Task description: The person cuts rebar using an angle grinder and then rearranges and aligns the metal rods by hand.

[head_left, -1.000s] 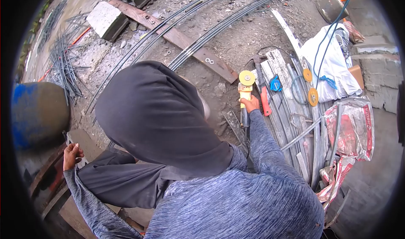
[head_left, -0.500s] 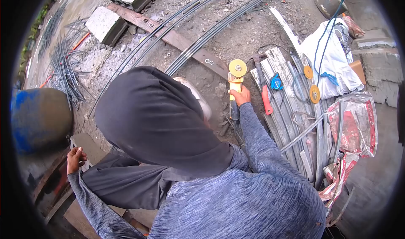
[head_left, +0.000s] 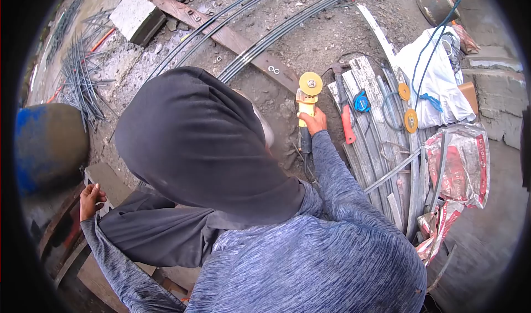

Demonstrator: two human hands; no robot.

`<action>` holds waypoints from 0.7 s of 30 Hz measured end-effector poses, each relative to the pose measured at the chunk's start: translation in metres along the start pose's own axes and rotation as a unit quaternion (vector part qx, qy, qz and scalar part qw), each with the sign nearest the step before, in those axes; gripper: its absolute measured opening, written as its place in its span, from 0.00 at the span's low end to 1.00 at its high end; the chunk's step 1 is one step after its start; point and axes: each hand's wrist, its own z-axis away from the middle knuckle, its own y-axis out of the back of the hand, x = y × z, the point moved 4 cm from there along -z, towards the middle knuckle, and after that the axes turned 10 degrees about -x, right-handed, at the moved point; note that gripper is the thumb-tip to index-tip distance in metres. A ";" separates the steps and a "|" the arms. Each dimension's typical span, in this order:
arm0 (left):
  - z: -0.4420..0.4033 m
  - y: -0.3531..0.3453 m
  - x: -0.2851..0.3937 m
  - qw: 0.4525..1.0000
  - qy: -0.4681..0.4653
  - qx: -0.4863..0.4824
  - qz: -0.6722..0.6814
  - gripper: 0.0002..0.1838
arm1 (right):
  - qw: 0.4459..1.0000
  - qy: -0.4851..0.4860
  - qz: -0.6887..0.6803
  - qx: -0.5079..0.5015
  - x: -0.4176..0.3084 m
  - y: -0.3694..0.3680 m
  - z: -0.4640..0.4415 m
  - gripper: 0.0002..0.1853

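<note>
My right hand (head_left: 314, 121) is wrapped round the yellow body of an angle grinder (head_left: 306, 109). Its yellow disc (head_left: 311, 84) faces up at the far end, and the dark rear end and cord trail toward me. At the left, my left hand (head_left: 92, 201) hangs near a bent knee, fingers loosely curled and apart, with nothing visible in it. Just right of the grinder lie a hammer (head_left: 345, 111) with a red grip and a blue tape measure (head_left: 362, 101), both on weathered wood strips (head_left: 368, 83). A dark hood and blue-grey shirt fill the middle of the view.
Two loose yellow discs (head_left: 410, 120) lie beside a white sack (head_left: 434, 72). A torn red-and-clear bag (head_left: 459, 163) is at the right. Long steel rods (head_left: 298, 25) cross a brown plank (head_left: 221, 42) bearing metal rings. A concrete block (head_left: 135, 17) and blue-stained drum (head_left: 52, 147) stand left.
The view has shifted slightly, so most things sit a little higher in it. My right hand keeps its hold on the angle grinder; my left hand stays near the knee.
</note>
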 end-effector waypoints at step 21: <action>0.002 0.001 -0.010 1.000 0.000 0.005 0.020 0.15 | 0.996 -0.057 0.065 0.001 0.004 -0.009 -0.001 0.31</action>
